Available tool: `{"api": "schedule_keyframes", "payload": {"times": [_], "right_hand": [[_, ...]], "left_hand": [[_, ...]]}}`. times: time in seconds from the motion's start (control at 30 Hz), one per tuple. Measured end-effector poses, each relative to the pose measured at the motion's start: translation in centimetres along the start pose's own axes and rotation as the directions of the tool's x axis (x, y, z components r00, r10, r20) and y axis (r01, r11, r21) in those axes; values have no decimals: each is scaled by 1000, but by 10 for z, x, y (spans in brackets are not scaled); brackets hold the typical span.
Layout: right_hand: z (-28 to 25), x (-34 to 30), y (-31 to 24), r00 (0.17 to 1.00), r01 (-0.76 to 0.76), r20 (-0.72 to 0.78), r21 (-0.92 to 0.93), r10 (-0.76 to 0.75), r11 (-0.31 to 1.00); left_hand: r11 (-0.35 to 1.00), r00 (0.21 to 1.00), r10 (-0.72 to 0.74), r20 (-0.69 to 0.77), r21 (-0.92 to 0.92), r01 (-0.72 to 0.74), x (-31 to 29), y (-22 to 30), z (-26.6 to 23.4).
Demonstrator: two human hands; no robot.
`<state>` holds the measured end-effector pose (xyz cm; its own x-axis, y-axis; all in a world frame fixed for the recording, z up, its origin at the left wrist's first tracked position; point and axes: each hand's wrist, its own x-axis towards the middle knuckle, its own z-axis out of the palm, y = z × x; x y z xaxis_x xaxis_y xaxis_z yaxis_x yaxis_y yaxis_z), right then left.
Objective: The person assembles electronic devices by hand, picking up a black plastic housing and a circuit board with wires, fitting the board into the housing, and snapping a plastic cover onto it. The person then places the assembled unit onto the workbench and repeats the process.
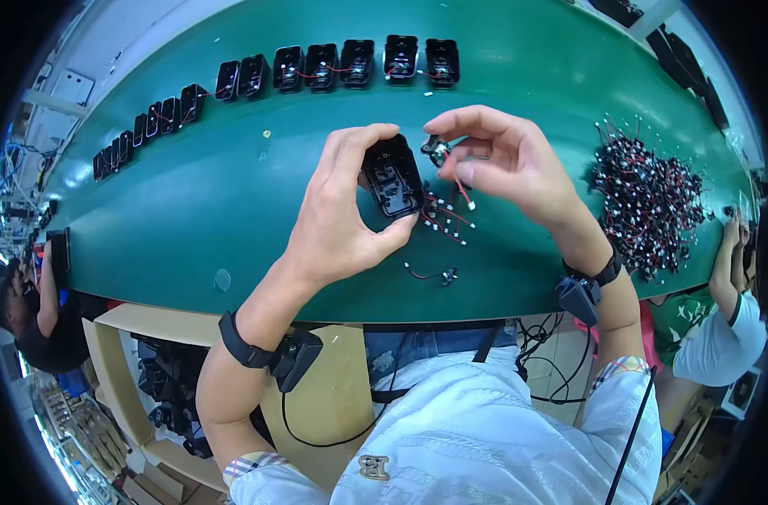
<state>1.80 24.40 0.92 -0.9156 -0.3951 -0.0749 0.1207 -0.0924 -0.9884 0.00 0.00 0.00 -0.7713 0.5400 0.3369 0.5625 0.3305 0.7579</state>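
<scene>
My left hand (333, 215) grips a black plastic housing (394, 178) by its sides, its open hollow face turned up. Close to the housing's right edge, my right hand (523, 168) pinches a small dark part (435, 150) between thumb and fingers. Red and dark wires with a white plug hang from that part, apart from the housing. Beneath the hands lie several similar wired parts (441, 220) in a loose bunch. Nearer to me, a single wired part (448, 276) rests on the green table (333, 290).
Black housings (357, 63) stand in a curved row along the far side, some with red wires. At right is a large heap of wired parts (649, 202). A cardboard box (106, 370) of black pieces stands below the table edge. People sit at both ends.
</scene>
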Motion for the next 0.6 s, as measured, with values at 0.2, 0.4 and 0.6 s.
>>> {"api": "schedule_keyframes", "payload": {"times": [0.2, 0.4, 0.6], "right_hand": [[23, 17, -4, 980, 172, -59, -222, -189, 960], [23, 26, 3, 987, 163, 17, -185, -162, 969], [23, 22, 0, 990, 130, -41, -150, -138, 980]], "left_hand": [[995, 1000, -21, -21, 98, 23, 3, -11, -15], [999, 995, 13, -96, 33, -10, 0, -16, -3], [995, 995, 52, -84, 93, -44, 3, -12, -10]]}}
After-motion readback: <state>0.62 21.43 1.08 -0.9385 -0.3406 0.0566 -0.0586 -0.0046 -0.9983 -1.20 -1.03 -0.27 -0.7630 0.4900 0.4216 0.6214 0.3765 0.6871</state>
